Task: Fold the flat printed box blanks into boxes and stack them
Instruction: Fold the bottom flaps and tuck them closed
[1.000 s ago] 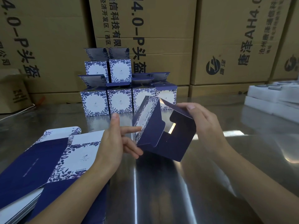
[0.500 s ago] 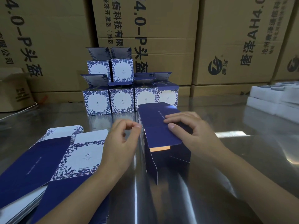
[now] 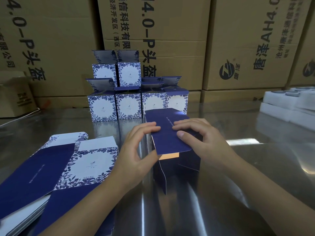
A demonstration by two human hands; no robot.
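1. The half-folded box (image 3: pixel 168 133) stands in the middle of the frame on the shiny steel table (image 3: pixel 238 184), just in front of the stacked boxes. Its dark blue top flap is bent forward and down over the opening, with a lit gap showing under the flap's front edge.
2. The left hand (image 3: pixel 138 150) comes in from the lower left. Its curled fingers touch the left edge of the top flap and its thumb lies lower against the box's left side, so it grips the box from that side.
3. The right hand (image 3: pixel 201 138) comes in from the lower right. Its bent fingers lie across the flap's fold, the thumb tip presses on the flap, and the palm covers the box's right side.
4. A pile of flat blanks (image 3: pixel 51 167) lies in the lower left, partly under the left forearm, showing blue panels and white panels with a floral border.
5. The finished boxes (image 3: pixel 129 106) stand above centre: four in a row on the table, two more on top at the left, lids open.
6. Large brown cartons (image 3: pixel 170 31) with black print fill the upper frame.
7. White foam trays (image 3: pixel 289 106) lie at the right edge.
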